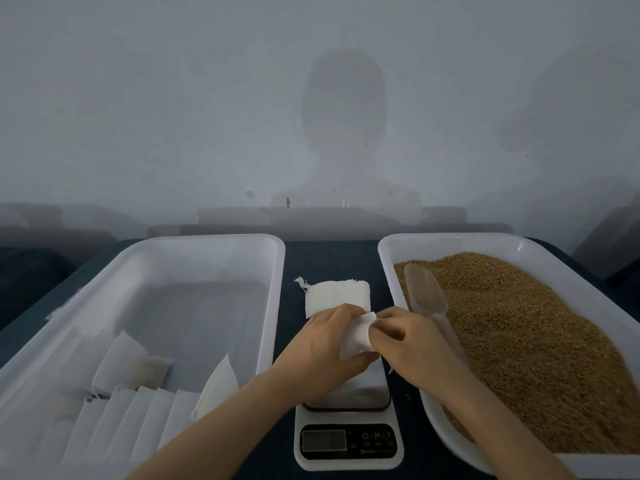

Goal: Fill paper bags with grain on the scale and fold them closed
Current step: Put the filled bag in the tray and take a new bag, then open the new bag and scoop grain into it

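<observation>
White tray [277, 258] at the left of the frame is holding flat bags [117, 362], and at centre I am watching the left hand [322, 348] and right hand [412, 341] pinching one paper bag [356, 336] between them above the scale [348, 419]. At the right, grain [536, 341] is lying in the second tray [384, 258], a scoop [426, 292] resting on it.
</observation>
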Action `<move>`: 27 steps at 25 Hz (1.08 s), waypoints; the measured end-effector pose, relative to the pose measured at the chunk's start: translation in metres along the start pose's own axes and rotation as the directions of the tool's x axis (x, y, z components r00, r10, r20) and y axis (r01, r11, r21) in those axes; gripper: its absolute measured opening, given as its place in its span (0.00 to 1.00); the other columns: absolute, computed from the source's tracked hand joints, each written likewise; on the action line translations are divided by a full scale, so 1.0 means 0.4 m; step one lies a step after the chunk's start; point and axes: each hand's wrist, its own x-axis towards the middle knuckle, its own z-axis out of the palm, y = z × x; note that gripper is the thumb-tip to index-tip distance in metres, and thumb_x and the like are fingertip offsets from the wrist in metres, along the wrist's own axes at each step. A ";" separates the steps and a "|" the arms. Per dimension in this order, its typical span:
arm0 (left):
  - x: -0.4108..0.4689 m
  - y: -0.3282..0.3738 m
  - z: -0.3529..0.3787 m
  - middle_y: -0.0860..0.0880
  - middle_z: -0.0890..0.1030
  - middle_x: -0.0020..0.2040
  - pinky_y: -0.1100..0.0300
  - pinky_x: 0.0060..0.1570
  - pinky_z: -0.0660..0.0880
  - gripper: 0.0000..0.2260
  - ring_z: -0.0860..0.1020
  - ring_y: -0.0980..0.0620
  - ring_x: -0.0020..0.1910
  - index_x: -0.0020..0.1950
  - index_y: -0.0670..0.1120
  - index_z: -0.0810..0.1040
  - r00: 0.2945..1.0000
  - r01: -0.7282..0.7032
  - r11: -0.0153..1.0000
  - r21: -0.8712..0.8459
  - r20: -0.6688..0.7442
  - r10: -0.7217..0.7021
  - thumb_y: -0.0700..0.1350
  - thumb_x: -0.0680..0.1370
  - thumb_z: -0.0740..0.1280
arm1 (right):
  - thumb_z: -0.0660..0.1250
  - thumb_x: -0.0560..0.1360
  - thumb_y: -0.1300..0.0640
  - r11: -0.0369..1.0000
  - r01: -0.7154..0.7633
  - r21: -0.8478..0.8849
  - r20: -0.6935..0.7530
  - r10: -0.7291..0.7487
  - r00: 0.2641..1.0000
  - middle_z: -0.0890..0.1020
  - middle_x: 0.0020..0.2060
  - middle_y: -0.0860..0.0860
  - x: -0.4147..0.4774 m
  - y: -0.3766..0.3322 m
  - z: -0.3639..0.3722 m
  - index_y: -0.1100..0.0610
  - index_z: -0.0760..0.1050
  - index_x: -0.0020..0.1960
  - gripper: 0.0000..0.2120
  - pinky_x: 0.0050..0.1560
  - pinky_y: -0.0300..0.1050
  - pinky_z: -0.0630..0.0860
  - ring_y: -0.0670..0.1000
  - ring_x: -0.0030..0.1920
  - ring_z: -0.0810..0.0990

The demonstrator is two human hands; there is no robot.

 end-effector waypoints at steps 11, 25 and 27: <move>0.010 0.007 -0.025 0.54 0.77 0.57 0.70 0.51 0.75 0.21 0.77 0.57 0.55 0.63 0.53 0.65 0.979 0.201 0.913 -0.355 0.036 -0.201 0.49 0.75 0.71 | 0.66 0.73 0.45 0.987 0.159 0.030 0.010 -0.159 0.987 0.73 0.55 0.33 -0.002 -0.008 -0.011 0.37 0.75 0.44 0.02 0.54 0.28 0.67 0.33 0.58 0.70; 0.005 0.004 -0.027 0.61 0.74 0.51 0.70 0.40 0.75 0.18 0.77 0.57 0.47 0.53 0.62 0.62 0.956 0.290 0.902 -0.320 0.140 -0.258 0.54 0.74 0.70 | 0.62 0.78 0.52 0.885 -0.282 -0.370 -0.308 0.170 0.936 0.77 0.45 0.47 0.042 0.069 -0.083 0.56 0.75 0.56 0.10 0.29 0.31 0.70 0.40 0.37 0.73; 0.005 0.002 -0.027 0.61 0.74 0.51 0.70 0.39 0.74 0.18 0.77 0.57 0.47 0.53 0.63 0.62 0.956 0.288 0.902 -0.321 0.145 -0.253 0.54 0.74 0.71 | 0.60 0.79 0.49 0.673 -0.438 -0.597 -0.212 0.394 0.894 0.77 0.44 0.51 0.058 0.109 -0.112 0.58 0.73 0.59 0.15 0.36 0.40 0.75 0.49 0.39 0.77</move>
